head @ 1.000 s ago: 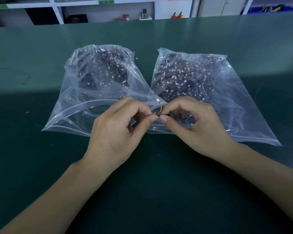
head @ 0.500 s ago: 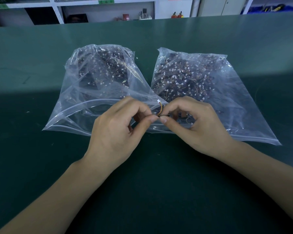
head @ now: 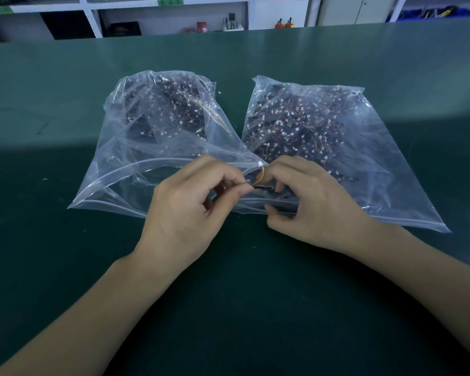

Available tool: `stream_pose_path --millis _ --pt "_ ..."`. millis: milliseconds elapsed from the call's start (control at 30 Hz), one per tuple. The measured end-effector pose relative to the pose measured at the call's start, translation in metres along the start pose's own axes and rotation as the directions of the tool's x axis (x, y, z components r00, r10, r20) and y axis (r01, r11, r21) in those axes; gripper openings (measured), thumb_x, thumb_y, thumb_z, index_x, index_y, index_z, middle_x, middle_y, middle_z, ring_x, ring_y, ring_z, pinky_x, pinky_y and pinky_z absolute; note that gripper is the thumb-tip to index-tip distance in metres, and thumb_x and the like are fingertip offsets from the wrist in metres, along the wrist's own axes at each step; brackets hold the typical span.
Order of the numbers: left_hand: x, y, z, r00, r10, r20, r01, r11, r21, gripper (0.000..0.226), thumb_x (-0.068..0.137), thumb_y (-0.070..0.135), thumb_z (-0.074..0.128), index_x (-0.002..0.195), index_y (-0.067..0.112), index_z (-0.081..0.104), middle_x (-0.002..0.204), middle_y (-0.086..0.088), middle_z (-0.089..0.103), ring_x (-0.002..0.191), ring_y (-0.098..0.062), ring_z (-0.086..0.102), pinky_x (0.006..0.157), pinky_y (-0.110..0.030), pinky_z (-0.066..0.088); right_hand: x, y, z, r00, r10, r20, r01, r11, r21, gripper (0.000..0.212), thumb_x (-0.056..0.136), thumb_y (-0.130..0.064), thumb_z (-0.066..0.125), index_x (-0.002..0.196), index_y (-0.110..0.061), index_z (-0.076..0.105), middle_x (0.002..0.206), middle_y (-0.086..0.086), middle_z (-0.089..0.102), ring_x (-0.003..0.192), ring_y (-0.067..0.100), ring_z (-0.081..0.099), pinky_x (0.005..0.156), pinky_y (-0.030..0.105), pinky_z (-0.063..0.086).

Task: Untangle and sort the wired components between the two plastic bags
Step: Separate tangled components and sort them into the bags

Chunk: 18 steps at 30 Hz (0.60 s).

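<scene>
A wide green table (head: 65,267) is seen, and two clear plastic bags are laid on it side by side. The left bag (head: 136,147) is puffed up, with its open mouth turned toward the person. The right bag (head: 364,147) is laid flatter and is packed with many small dark wired parts (head: 304,123) with white plugs. More of the same parts are seen inside the left bag. White shelves (head: 171,14) are seen far behind the table. The left hand (head: 185,210) and the right hand (head: 312,204) are held close together in front of the two bag mouths. One wired component (head: 261,180) is held between them. Its thin black end is pinched between the thumb and first finger of the left hand. Its other side is gripped by the curled fingers of the right hand. A short orange wire is bent up from the gap between the hands, and a small white plug is seen at its top, just above the fingertips.
</scene>
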<state>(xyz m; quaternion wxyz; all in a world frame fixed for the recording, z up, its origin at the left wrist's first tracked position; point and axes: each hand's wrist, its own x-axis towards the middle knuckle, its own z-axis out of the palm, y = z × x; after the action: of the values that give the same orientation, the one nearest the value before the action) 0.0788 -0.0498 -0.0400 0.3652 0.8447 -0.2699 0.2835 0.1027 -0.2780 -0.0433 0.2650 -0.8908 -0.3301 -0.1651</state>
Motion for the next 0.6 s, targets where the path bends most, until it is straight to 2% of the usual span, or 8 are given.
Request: stream_pose_path --millis 133,200,333,467,600 --pt "-0.0001 -0.0011 -0.0002 0.998 0.054 0.041 -0.053 0.998 -0.019 0.003 0.101 0.014 0.075 0.101 0.012 0.077 0.094 0.007 0.065 0.08 -0.016 0.064 0.068 -0.031 0.05 0.0002 0.0011 -0.0026 0.997 0.03 -0.069 -0.029 0.999 0.014 0.027 0.076 -0.003 0.07 0.1 -0.016 0.065 0.085 -0.025 0.047 0.081 0.008 0.049 0.076 0.023 0.043" --pt "0.0001 -0.0018 -0.0022 0.996 0.062 0.056 -0.06 0.998 -0.036 0.003 0.1 0.011 0.075 0.097 0.012 0.076 0.092 0.006 0.064 0.08 -0.016 0.064 0.068 -0.029 0.05 0.0002 0.0012 -0.0042 0.99 0.066 -0.122 -0.059 0.996 0.063 0.028 0.077 -0.003 0.069 0.097 -0.021 0.063 0.085 -0.025 0.052 0.08 0.01 0.054 0.071 0.029 0.049" --pt "-0.0011 -0.0039 -0.0026 0.992 0.041 0.117 -0.04 0.999 -0.005 0.005 0.097 0.012 0.076 0.092 0.014 0.075 0.089 0.007 0.062 0.077 -0.017 0.062 0.064 -0.037 0.052 -0.0001 -0.0016 -0.0042 0.984 0.097 -0.152 -0.079 0.99 0.117 0.025 0.078 -0.007 0.067 0.094 -0.025 0.062 0.087 -0.015 0.06 0.081 0.016 0.059 0.07 0.044 0.053" --pt "-0.0012 -0.0043 -0.0023 0.99 0.051 0.13 -0.066 0.991 0.113 0.002 0.097 0.018 0.078 0.095 0.018 0.078 0.09 0.011 0.064 0.079 -0.012 0.062 0.062 -0.039 0.053 -0.0008 -0.0038 -0.0039 0.982 0.098 -0.161 -0.075 0.987 0.14 0.025 0.08 -0.004 0.07 0.094 -0.023 0.064 0.086 -0.012 0.062 0.078 0.018 0.06 0.07 0.045 0.053" --pt "-0.0022 -0.0019 0.0 0.988 0.099 0.117 -0.117 0.981 0.158 0.005 0.098 0.023 0.076 0.096 0.021 0.08 0.092 0.011 0.066 0.081 -0.009 0.063 0.058 -0.038 0.052 -0.001 -0.0035 -0.005 0.976 0.093 -0.196 -0.063 0.986 0.154 0.014 0.084 -0.012 0.07 0.093 -0.021 0.064 0.084 -0.013 0.062 0.076 0.019 0.061 0.068 0.043 0.052"
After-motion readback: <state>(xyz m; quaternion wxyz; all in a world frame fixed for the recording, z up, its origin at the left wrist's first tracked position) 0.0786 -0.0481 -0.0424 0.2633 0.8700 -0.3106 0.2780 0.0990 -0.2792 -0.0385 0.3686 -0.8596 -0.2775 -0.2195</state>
